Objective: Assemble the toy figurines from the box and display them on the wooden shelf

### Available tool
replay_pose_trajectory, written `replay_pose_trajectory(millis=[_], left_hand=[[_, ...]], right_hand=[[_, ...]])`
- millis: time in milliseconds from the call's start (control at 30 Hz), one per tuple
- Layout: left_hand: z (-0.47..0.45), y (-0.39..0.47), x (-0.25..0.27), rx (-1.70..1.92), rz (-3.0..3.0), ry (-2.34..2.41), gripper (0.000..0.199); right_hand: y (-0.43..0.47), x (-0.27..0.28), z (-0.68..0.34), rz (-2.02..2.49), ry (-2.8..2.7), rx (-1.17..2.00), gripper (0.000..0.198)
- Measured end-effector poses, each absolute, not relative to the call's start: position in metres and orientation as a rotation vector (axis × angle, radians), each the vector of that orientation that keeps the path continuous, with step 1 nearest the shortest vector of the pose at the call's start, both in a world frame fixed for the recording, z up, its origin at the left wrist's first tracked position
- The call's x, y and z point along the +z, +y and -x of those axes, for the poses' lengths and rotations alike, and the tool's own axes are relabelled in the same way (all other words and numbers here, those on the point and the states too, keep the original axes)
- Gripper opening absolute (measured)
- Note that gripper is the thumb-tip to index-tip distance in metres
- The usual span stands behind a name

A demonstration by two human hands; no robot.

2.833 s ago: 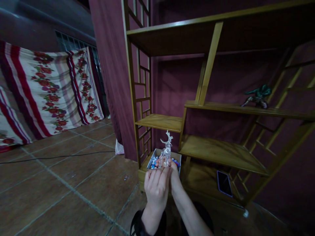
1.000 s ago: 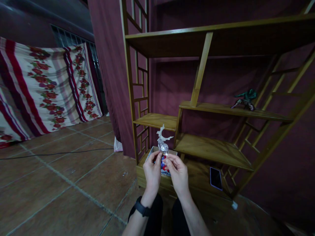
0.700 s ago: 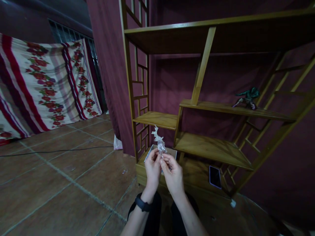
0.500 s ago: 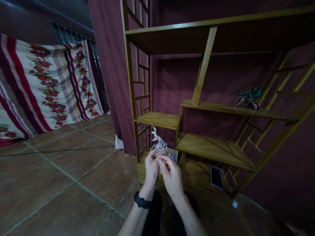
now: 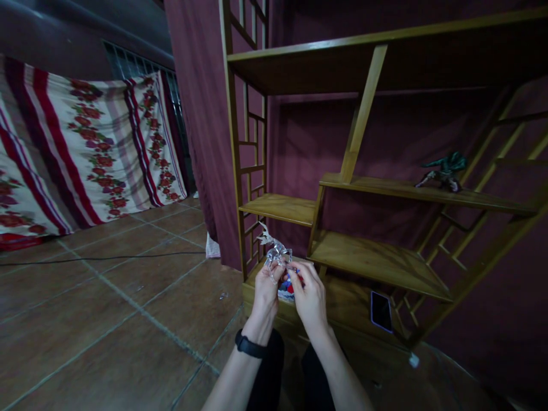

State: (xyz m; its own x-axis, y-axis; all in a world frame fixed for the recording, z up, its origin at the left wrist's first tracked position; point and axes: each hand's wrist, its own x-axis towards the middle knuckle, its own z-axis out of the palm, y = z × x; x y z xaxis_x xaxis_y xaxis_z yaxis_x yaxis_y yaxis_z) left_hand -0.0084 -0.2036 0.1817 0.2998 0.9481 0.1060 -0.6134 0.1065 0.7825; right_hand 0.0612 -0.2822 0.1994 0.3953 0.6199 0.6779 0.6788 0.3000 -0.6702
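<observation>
A clear, glassy deer figurine [image 5: 276,251] with branching antlers is held up in front of the shelf unit. My left hand [image 5: 266,288] has its fingers closed on the deer's underside and legs. Close beside it, my right hand [image 5: 309,291] pinches at the deer's rear leg end, its fingertips partly hidden. Below and behind the hands sits an open box with red and blue items [image 5: 287,285], mostly covered by my fingers. A dark wristband is on my left wrist.
A wooden shelf unit [image 5: 278,208] stands ahead with stepped boards. On its right board is a dark green figurine [image 5: 447,170]; a phone [image 5: 381,311] lies on the bottom board. Floral cloth [image 5: 103,154] hangs at left, and a black cable [image 5: 128,258] crosses the tiled floor.
The deer has turned so its body shows sideways, antlers to the left. My right hand has shifted slightly right, and the view has swung a little left.
</observation>
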Motion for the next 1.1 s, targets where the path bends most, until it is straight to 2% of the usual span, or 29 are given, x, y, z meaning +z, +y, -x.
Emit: replay_pose_trajectory(millis=[300, 600, 1100], left_hand=[[0.008, -0.204, 0.182, 1.262, -0.995, 0.602, 0.03], [0.006, -0.205, 0.181, 1.26, -0.95, 0.602, 0.032], [0.008, -0.209, 0.19, 1.203, -0.942, 0.624, 0.034]], right_hand=[[-0.276, 0.194, -0.071, 1.462, -1.259, -0.128, 0.021], [-0.264, 0.184, -0.08, 1.359, -1.211, -0.024, 0.021], [-0.246, 0.164, -0.09, 1.132, -0.976, 0.354, 0.025]])
